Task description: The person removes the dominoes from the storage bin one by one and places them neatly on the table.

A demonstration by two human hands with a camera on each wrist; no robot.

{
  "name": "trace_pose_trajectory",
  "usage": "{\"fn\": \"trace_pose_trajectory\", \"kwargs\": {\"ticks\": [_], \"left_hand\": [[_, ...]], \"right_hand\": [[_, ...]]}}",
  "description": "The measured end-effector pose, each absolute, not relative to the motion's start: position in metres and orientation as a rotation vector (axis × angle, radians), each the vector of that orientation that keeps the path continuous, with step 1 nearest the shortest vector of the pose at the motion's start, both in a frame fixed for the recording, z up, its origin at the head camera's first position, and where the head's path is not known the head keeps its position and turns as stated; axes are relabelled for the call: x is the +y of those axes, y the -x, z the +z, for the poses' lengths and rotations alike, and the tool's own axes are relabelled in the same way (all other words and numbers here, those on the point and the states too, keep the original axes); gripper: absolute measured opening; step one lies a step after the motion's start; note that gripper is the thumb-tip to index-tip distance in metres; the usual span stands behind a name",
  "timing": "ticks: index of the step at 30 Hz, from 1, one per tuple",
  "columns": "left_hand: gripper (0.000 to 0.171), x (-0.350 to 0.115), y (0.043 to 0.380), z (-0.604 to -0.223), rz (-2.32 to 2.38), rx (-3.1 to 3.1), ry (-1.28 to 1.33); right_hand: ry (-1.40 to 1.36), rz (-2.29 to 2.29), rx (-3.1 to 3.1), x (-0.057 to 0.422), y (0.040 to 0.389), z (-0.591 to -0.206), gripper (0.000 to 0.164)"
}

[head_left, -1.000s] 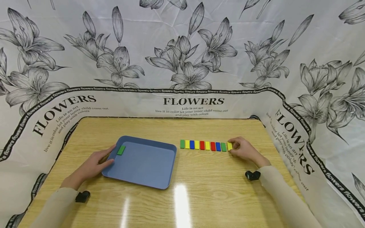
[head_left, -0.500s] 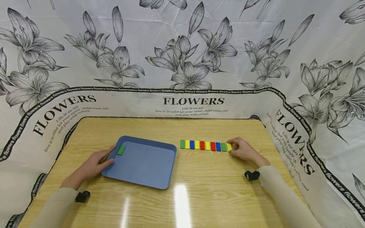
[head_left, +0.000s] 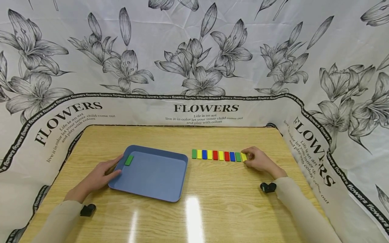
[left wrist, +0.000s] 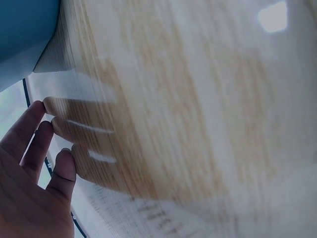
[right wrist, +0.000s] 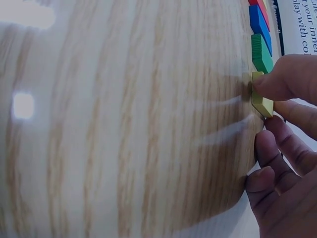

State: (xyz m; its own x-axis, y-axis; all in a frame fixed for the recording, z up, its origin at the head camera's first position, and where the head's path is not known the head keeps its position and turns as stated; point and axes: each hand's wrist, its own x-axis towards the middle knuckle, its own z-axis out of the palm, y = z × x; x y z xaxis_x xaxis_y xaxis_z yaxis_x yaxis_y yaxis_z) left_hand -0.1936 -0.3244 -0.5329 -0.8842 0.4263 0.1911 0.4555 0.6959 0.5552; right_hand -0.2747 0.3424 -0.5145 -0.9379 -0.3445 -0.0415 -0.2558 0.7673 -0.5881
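Observation:
In the head view my right hand (head_left: pixel 259 159) pinches a yellow domino block (head_left: pixel 244 156) between thumb and fingers, at the right end of a row of dominoes. The thumb presses its near side in the right wrist view, where the yellow domino (right wrist: pixel 262 99) stands close beside a green domino (right wrist: pixel 261 52). The row (head_left: pixel 215 155) runs leftward in green, yellow, blue and red, lying flat on the table. On the left, my left hand (head_left: pixel 98 173) rests at the left rim of a blue tray (head_left: pixel 146 194), fingers extended. Its fingertips (left wrist: pixel 44 129) touch the table in the left wrist view.
A single green domino (head_left: pixel 129 160) lies inside the tray near its left wall. The wooden table (head_left: pixel 225 202) is bordered by a white flower-printed cloth (head_left: pixel 136 108) at the back and sides. A black wrist camera (head_left: pixel 268 187) sits below the right wrist.
My right hand has slid the yellow domino slightly left, up to the green one at the row's end. The left hand and the tray have stayed put.

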Motion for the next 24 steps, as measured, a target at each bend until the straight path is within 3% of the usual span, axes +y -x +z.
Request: {"fn": "trace_pose_trajectory", "kwargs": {"ticks": [24], "left_hand": [[0.064,-0.3258,0.1934,-0.5352,-0.974,-2.841,0.748]], "right_hand": [[0.487,-0.907,2.825,0.3403,0.2721,-0.5118,0.053]]}}
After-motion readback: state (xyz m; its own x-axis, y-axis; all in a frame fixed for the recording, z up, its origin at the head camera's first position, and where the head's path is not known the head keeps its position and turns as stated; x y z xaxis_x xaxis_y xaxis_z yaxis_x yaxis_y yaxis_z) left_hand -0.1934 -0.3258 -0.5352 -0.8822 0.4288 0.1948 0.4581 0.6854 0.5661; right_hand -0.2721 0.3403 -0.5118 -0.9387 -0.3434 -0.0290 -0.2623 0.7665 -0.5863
